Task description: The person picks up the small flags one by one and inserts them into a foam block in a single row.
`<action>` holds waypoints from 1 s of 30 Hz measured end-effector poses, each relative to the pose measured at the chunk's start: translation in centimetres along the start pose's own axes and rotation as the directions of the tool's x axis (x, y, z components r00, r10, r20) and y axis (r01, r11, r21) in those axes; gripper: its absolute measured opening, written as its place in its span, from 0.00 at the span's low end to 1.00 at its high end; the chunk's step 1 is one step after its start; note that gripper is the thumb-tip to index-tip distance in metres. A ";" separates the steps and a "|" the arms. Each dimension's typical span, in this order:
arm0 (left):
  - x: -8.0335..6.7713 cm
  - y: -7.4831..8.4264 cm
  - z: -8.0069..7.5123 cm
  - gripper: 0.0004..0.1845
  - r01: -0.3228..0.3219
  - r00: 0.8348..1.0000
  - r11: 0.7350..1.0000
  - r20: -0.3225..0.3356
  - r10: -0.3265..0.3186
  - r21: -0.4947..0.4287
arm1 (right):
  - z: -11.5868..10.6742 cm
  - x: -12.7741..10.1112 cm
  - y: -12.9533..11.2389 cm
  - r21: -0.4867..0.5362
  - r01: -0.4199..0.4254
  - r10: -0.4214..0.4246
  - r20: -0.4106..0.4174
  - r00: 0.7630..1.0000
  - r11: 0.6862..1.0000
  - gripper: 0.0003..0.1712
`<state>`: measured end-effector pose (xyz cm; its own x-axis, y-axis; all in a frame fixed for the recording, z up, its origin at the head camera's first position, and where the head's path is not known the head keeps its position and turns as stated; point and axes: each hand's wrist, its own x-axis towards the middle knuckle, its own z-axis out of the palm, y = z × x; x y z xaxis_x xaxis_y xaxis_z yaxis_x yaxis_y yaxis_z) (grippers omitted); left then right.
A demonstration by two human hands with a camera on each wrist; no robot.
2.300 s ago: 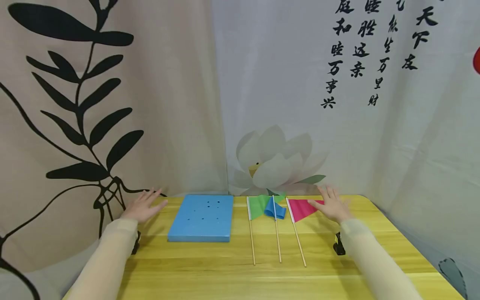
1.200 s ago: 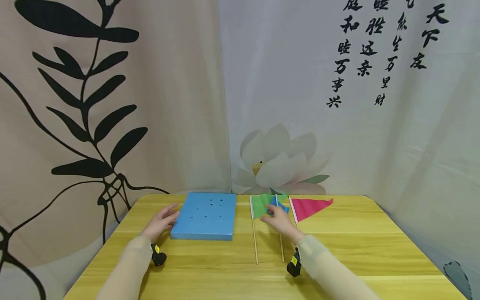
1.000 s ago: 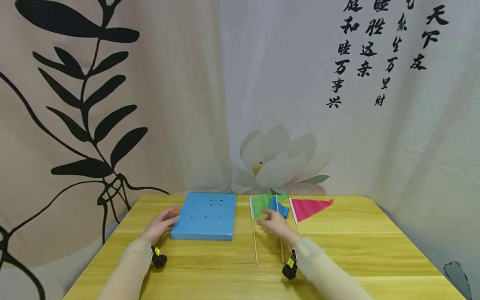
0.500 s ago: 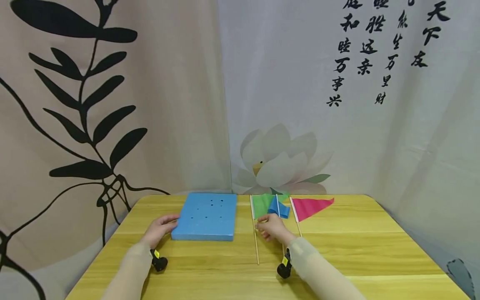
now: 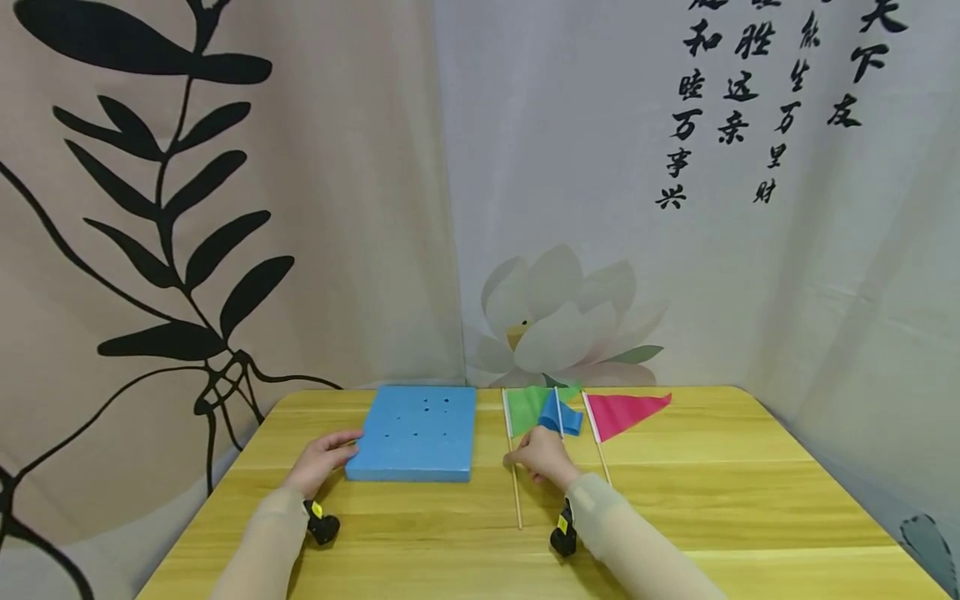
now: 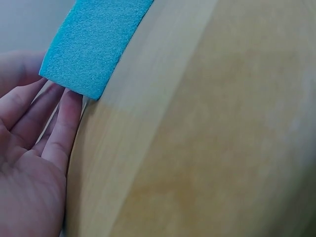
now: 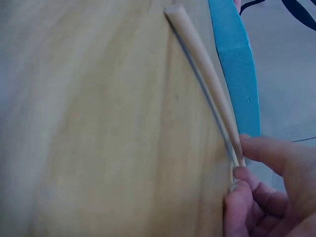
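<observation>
In the head view a blue foam board (image 5: 411, 450) with several small holes lies on the table, left of centre. My left hand (image 5: 324, 463) touches its left edge with relaxed fingers; the left wrist view has the fingertips at the board's corner (image 6: 81, 74). To the right lies a green flag (image 5: 523, 408) on a thin wooden stick. Thumb and fingers of my right hand (image 5: 543, 455) pinch that stick (image 7: 210, 74) below the cloth. A blue flag (image 5: 561, 417) lies behind this hand, its lower stick hidden. Farther right is a pink flag (image 5: 624, 414).
The yellow wooden table (image 5: 420, 542) has its back edge right behind the board and flags. A printed curtain (image 5: 360, 208) hangs behind. Black wrist cameras (image 5: 322, 527) are strapped under both wrists.
From being spread apart, both hands have moved inward: the left to the board's edge, the right over the flags, then down and left onto the green flag's stick. The flags lie nearly unmoved.
</observation>
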<state>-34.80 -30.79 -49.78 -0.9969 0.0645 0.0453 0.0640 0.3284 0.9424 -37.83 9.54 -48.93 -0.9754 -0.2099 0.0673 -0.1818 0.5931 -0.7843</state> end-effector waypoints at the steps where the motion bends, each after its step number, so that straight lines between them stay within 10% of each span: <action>1: 0.0 0.0 0.0 0.24 -0.003 1.000 1.000 0.001 0.003 0.001 | 0.0 0.0 0.0 -0.004 0.005 -0.005 -0.002 1.000 1.000 0.28; 14: 0.3 -0.1 0.3 0.24 -0.008 1.000 1.000 -0.005 0.008 0.010 | -1.7 -0.3 -0.3 0.120 -0.088 0.082 0.048 0.995 0.989 0.16; 22: 0.3 0.1 0.2 0.24 0.017 1.000 1.000 -0.017 -0.017 -0.007 | -2.4 -0.5 0.5 0.428 -0.260 0.188 0.203 0.961 0.866 0.15; 30: 0.2 0.1 0.3 0.23 0.029 0.999 1.000 -0.029 -0.029 0.002 | -2.0 -0.4 0.4 0.527 -0.322 0.190 0.290 0.938 0.786 0.23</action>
<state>-34.95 -30.48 -49.74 -0.9992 0.0278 0.0276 0.0352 0.3319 0.9427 -37.77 11.39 -48.02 -0.9132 -0.3099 -0.2648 0.2372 0.1242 -0.9635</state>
